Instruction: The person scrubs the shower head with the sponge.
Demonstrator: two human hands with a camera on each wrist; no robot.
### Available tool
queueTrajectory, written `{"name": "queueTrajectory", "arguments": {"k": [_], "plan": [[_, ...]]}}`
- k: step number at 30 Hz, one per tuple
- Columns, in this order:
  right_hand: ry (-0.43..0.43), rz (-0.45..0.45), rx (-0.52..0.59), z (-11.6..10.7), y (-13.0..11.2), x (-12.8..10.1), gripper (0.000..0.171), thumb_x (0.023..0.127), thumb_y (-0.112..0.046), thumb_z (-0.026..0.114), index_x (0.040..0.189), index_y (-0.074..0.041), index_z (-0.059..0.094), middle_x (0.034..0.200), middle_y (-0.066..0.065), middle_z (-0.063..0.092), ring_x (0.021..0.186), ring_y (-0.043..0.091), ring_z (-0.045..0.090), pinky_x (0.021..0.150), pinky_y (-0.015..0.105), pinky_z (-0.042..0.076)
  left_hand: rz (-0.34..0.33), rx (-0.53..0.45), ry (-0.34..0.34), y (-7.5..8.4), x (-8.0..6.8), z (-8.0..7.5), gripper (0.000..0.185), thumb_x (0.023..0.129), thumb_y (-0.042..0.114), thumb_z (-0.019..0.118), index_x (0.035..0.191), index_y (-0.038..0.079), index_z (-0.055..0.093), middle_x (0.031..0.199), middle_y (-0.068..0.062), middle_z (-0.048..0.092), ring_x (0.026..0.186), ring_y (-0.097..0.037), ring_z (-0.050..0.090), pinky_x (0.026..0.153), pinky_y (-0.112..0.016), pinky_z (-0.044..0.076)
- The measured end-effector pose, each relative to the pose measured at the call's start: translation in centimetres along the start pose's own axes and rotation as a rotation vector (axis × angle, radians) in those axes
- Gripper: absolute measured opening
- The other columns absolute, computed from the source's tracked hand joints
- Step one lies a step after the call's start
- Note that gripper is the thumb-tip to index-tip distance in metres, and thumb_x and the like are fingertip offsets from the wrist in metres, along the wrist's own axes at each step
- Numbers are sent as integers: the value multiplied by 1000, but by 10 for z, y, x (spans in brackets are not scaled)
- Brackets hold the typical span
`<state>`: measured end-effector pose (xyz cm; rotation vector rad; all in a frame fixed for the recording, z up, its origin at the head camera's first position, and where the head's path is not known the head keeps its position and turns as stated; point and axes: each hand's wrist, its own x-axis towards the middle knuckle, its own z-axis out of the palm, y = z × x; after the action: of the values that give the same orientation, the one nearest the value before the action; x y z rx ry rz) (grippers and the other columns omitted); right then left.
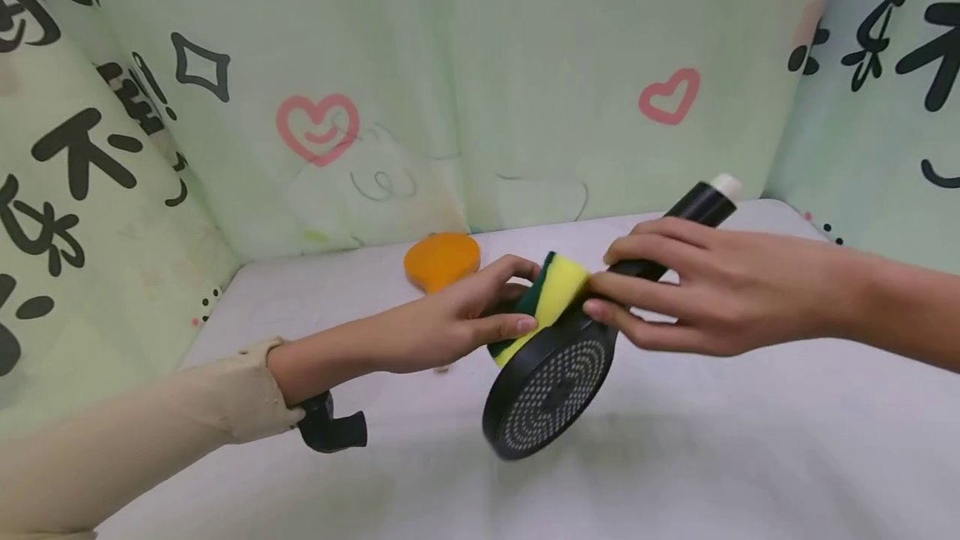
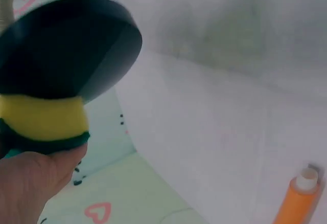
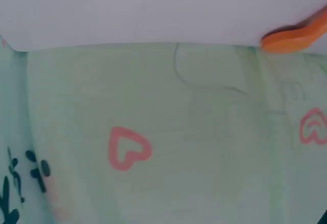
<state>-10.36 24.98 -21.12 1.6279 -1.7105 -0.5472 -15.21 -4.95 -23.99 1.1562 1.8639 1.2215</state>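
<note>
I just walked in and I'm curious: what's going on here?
The person's left hand holds a yellow-and-green sponge, its yellow side against the back of a black shower head. The right hand grips the shower head's handle. Beyond them, what looks like an orange shower head lies on the white table.

You have a white table (image 1: pixel 750 440), its far right corner rounded. Pale green hanging (image 1: pixel 510 107) rises behind the table, soft vertical folds. On it, above the table's back edge, you see two pink hearts: smiling one (image 1: pixel 321 137) toward the table's left, plain one (image 1: pixel 692 92) toward its right. Dark four-pointed star outline (image 1: pixel 181 63) higher, by the table's left end. Green left panel (image 1: pixel 150 282) and bluish right panel (image 1: pixel 877 148) flank the table, both carrying bold black characters (image 1: pixel 78 165). Light diffuse; dim shadow (image 1: pixel 637 448) across the table's near half.
</note>
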Motion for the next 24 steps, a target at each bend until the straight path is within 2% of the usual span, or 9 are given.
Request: {"name": "queueTrajectory", "arguments": {"k": [2, 4, 5, 8, 13, 16, 18, 20, 24], "plan": [[23, 26, -32, -2, 11, -9, 36, 108, 7, 29, 130, 3, 57, 118, 22, 63, 95, 41, 60, 79, 49, 56, -29, -16, -5, -1, -9, -5, 40, 107, 12, 51, 143, 8, 33, 138, -13, 56, 119, -23, 60, 101, -33, 52], [52, 61, -64, -5, 22, -16, 34, 109, 6, 29, 126, 3, 59, 117, 22, 65, 94, 41, 60, 77, 50, 55, -32, -22, 27, 0, -16, -8, 41, 107, 11, 52, 144, 8, 33, 140, -14, 54, 121, -25, 59, 102, -34, 52], [70, 73, -67, -5, 26, -18, 34, 109, 5, 30, 125, 3, 59, 117, 23, 65, 93, 41, 60, 76, 51, 54, -21, -29, 50, 1, -18, -9, 42, 106, 10, 53, 144, 8, 33, 138, -14, 54, 121, -26, 59, 102, -35, 51], [49, 58, -63, -4, 28, -13, 33, 109, 4, 30, 127, 3, 59, 118, 23, 64, 96, 41, 60, 78, 52, 55, 51, -11, 119, 6, -17, -7, 44, 105, 7, 55, 144, 7, 34, 136, -15, 55, 122, -26, 57, 101, -36, 53], [-15, -35, -22, 8, 10, 3, 35, 109, 5, 27, 125, 2, 58, 116, 22, 62, 99, 43, 59, 83, 48, 56, 183, 150, 146, 11, -2, 1, 43, 102, 5, 59, 140, 3, 38, 133, -14, 56, 121, -21, 56, 98, -32, 54], [-29, -4, -25, 10, 12, -6, 37, 110, 2, 23, 126, 2, 56, 116, 22, 62, 97, 42, 59, 81, 49, 56, 170, 338, 151, 9, -6, 2, 47, 101, 8, 62, 140, 1, 37, 136, -13, 53, 121, -19, 56, 100, -27, 52], [-27, 44, -18, 9, 19, -20, 38, 110, 2, 21, 128, 4, 55, 118, 24, 61, 96, 43, 58, 78, 52, 55, 146, 407, 186, 7, -13, 3, 50, 100, 9, 63, 141, 2, 36, 140, -13, 51, 123, -20, 56, 100, -27, 52], [-22, 94, -7, 8, 28, -32, 40, 109, 4, 20, 132, 7, 53, 120, 27, 60, 96, 45, 57, 76, 55, 53, 131, 395, 248, 5, -18, 3, 53, 99, 8, 65, 142, 2, 35, 142, -12, 49, 127, -22, 56, 102, -29, 51], [-17, 160, 12, 7, 39, -42, 44, 109, 3, 17, 135, 8, 53, 124, 28, 59, 97, 47, 56, 76, 58, 50, 157, 189, 429, 1, -15, 8, 53, 98, 1, 65, 140, 4, 34, 139, -14, 50, 128, -26, 56, 102, -36, 52]]}}
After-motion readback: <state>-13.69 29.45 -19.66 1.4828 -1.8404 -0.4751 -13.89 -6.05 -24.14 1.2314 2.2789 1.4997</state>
